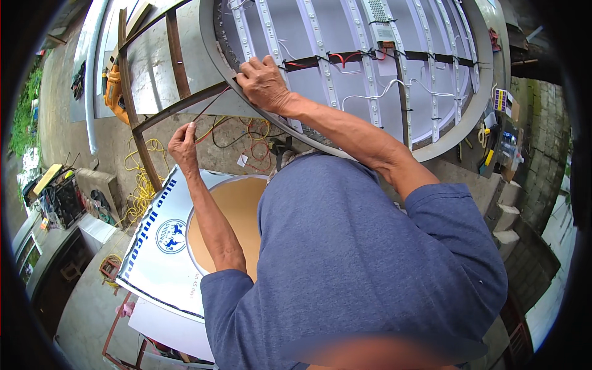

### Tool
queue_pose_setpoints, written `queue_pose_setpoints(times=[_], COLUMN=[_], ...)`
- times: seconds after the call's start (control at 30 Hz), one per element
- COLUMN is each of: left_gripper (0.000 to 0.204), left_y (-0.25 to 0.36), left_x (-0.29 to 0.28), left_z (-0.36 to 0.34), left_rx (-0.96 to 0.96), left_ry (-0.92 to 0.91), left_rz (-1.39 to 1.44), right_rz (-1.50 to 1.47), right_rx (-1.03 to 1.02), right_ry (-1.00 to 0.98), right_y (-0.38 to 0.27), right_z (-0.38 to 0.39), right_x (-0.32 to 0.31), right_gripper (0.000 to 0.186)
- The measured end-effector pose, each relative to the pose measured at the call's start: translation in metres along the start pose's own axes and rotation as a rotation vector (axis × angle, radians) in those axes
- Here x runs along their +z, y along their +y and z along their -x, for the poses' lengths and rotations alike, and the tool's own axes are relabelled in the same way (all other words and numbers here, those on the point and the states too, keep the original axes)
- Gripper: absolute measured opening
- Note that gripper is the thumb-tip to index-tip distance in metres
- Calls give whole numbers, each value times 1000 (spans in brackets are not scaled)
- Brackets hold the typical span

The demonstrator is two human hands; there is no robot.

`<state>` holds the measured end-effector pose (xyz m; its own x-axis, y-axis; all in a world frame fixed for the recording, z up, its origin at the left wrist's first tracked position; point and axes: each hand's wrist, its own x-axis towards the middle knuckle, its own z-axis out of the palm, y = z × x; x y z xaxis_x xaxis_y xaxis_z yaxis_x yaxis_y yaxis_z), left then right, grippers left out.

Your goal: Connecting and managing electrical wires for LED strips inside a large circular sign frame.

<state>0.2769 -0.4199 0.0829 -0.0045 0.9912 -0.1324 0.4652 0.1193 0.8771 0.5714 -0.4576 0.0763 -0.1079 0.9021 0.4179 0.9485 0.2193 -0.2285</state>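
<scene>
My left hand (pixel 184 143) pinches a thin dark red wire (pixel 213 100) left of the round metal frame (pixel 475 111). The wire runs up toward my right hand (pixel 265 85), whose curled fingers are at the frame's left rim; what exactly they grip is hidden. Inside the round frame are several white LED strips (pixel 317 43), a black crossbar with red wires, loose white wires (pixel 370 97) and a perforated silver power unit (pixel 376 13). The frame rests beside a rusty steel lattice (pixel 180 68).
An orange power tool (pixel 115 92) lies at the upper left, yellow cords (pixel 140 197) on the concrete below. A printed white board with a cut-out circle (pixel 157 259) is at lower left. Tools (pixel 489 148) lie at the right, near concrete steps (pixel 505 216).
</scene>
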Motion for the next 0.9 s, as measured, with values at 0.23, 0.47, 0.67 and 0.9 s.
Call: queue_pose_setpoints(times=[0.23,0.47,0.67,0.9], left_gripper=[16,16,23,32], left_y=[-1,-9,6,37], left_x=[-10,-15,-8,49], left_z=[-4,-8,-10,-20], left_rx=[44,75,62,12], left_ry=[-15,-64,-150,-417], left_rz=[-22,-48,-139,-52], right_rz=[-33,47,45,-75], right_rx=[-82,-82,-67,-3], right_ry=[13,-15,-10,60], right_y=[2,-3,-3,-2], right_z=[3,-2,0,-3], right_x=[1,-5,-1,10], right_gripper=[14,10,12,13])
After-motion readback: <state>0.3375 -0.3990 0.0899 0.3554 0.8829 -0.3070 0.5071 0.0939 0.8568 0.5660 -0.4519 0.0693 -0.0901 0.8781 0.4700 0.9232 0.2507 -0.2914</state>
